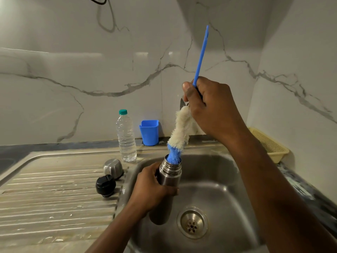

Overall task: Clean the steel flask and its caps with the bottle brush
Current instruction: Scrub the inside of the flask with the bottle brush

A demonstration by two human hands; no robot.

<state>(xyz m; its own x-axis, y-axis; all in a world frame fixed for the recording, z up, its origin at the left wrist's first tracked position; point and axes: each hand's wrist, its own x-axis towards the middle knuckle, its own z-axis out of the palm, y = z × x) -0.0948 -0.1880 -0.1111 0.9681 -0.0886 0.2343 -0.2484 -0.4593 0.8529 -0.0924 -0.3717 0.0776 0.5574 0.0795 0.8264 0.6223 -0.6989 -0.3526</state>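
Right, your fingers first: left hand is wrapped tight round the steel flask at mid-body, w/ the flask tilted over the sink basin, mouth up and leaning away from you. Right hand is closed in a fist on the bottle brush, gripping the blue handle just above the white fluffy section; the handle's long end sticks up past your knuckles. Only the blue bristle tip is in the flask mouth so far, the white part is outside.

Handling, my guess: flask is rigid, smooth steel, prob slippery when wet, so hold the body as you do, not the threaded neck. Brush is light, shaft looks thin and may flex, so a grip low near the bristles gives better push.

Outward: steel cap and black inner cap sit on the draining board left of the basin, touching or nearly so, not yet scrubbed as far as I can tell. Water bottle and blue cup stand behind on the desk.
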